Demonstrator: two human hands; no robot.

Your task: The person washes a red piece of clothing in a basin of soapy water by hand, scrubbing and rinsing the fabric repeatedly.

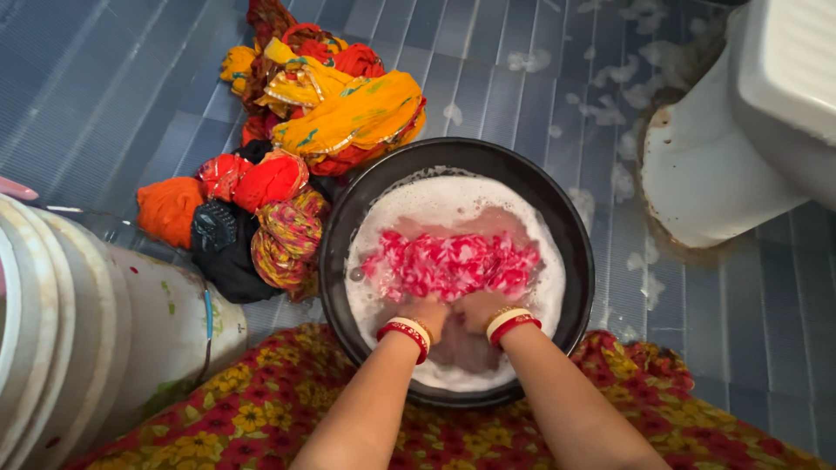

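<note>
Hands (453,315) grip pink cloth (453,263) in basin (348,209) w/ clothes pile (287,148) beside.

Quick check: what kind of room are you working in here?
Most likely a home bathroom or wash area: blue tiled floor flecked with suds, a white toilet at the right, and a basin of soapy water.

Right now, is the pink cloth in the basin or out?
In: the pink cloth lies in foamy water inside the black basin, both hands on its near edge.
</note>
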